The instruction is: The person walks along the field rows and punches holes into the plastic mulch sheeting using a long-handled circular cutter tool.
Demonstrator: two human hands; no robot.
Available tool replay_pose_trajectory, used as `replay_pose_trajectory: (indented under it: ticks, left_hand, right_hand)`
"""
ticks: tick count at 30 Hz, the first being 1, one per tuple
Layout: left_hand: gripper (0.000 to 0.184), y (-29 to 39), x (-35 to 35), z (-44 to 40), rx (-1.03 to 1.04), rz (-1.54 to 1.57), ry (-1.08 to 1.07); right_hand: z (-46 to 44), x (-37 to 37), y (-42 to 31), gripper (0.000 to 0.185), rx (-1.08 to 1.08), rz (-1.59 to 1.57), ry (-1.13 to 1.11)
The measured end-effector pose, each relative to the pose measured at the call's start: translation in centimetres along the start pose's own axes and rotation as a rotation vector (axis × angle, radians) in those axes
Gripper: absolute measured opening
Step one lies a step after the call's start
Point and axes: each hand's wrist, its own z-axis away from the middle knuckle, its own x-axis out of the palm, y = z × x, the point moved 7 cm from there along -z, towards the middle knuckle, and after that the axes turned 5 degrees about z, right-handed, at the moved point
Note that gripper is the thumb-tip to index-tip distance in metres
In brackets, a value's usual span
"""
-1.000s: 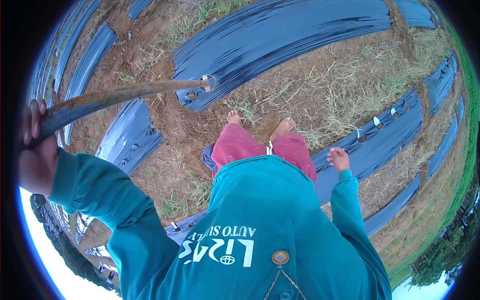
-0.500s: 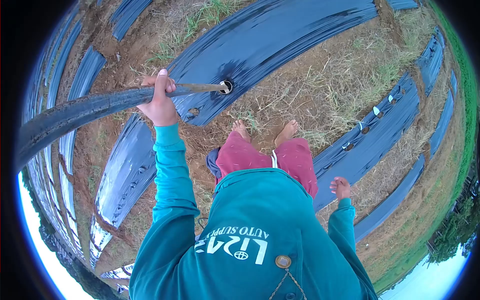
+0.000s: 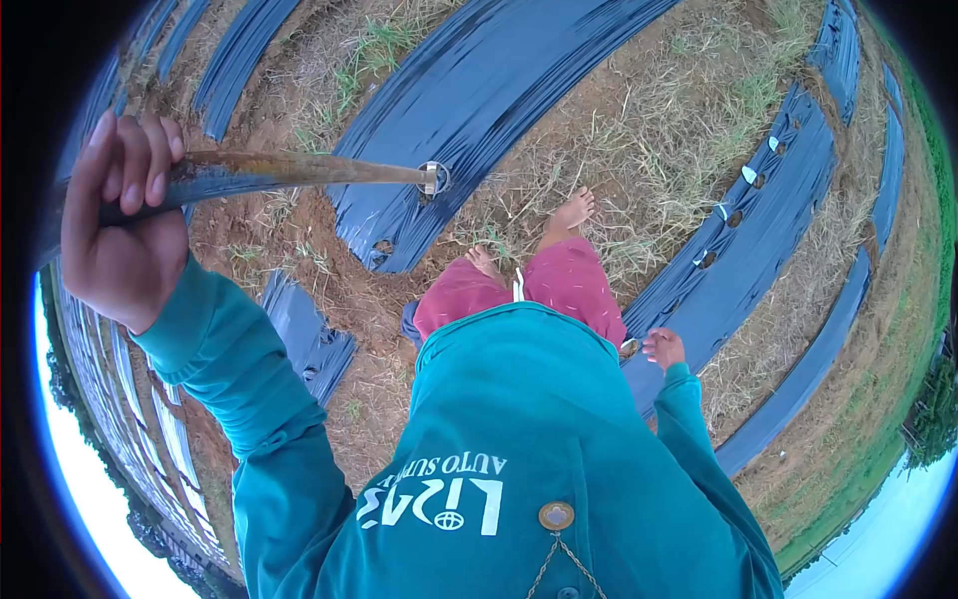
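My left hand [image 3: 130,215] is wrapped around a long pole [image 3: 299,168], raised high at the left and close to the camera. Bare wood shows toward the pole's far end, while the part around my hand looks dark. A metal ring [image 3: 442,180] at the far end meets a sheet of black plastic [image 3: 479,90] on the ground; whether it presses in, I cannot tell. Beside the ring, a hole [image 3: 382,248] opens in the same sheet. Low at my right side hangs my right hand [image 3: 664,347], fingers loosely bent, with nothing visible in it.
Dry grass and soil [image 3: 639,160] lie between the plastic-covered rows. My bare right foot [image 3: 574,208] stands ahead of the left foot [image 3: 484,262]. The row on the right [image 3: 758,240] has several holes with white pieces beside them. Another sheet [image 3: 304,334] ends at the left.
My left hand has risen toward the upper left and nearer the camera, still gripping the pole. The ring has shifted slightly left in view. My right foot has moved forward.
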Motion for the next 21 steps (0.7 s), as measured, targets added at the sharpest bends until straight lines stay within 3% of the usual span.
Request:
replay_pose_trajectory:
  ticks: [3,6,7,10,12,14,17,18,20,21]
  left_hand:
    - [0.032,3.0,2.0,-2.7,-0.067,0.042,-0.236]
    - [0.038,5.3,0.7,-4.1,0.124,-0.387,-0.209]
    - [0.038,5.7,1.8,-4.0,0.278,-0.717,-0.203]
    - [0.025,5.8,4.9,-5.0,0.342,-0.674,0.159]
    - [0.025,4.3,5.3,-6.4,0.241,-0.098,0.163]
    - [0.019,2.7,2.2,-8.6,0.122,0.015,-0.033]
    - [0.024,-6.4,1.8,-8.0,0.116,0.110,0.288]
    - [0.021,-10.7,2.6,-7.4,0.208,0.028,0.320]
    - [0.025,-23.1,1.4,-6.4,0.091,0.117,0.359]
    - [0.023,-24.0,0.8,-6.1,0.067,0.114,0.367]
  right_hand:
    - [-0.8,-0.5,-5.2,0.016,-0.084,-0.080,0.003]
    - [-1.0,-0.6,-9.7,0.018,-0.186,-0.089,0.005]
    - [-1.1,-0.7,-10.4,0.019,-0.203,-0.103,0.008]
    - [-0.9,-1.1,-11.1,0.020,-0.203,-0.125,0.016]
    - [-0.6,-0.7,-10.7,0.020,-0.189,-0.129,0.003]
    - [-0.1,-0.8,-9.3,0.017,-0.155,-0.148,0.013]
    - [0.1,-1.0,-5.9,0.016,-0.069,-0.216,0.020]
    - [0.6,-1.2,-4.9,0.016,-0.046,-0.175,0.034]
    - [1.7,-1.6,-3.2,0.017,-0.008,-0.082,0.055]
    - [2.3,-1.9,-2.0,0.017,0.010,-0.086,0.059]
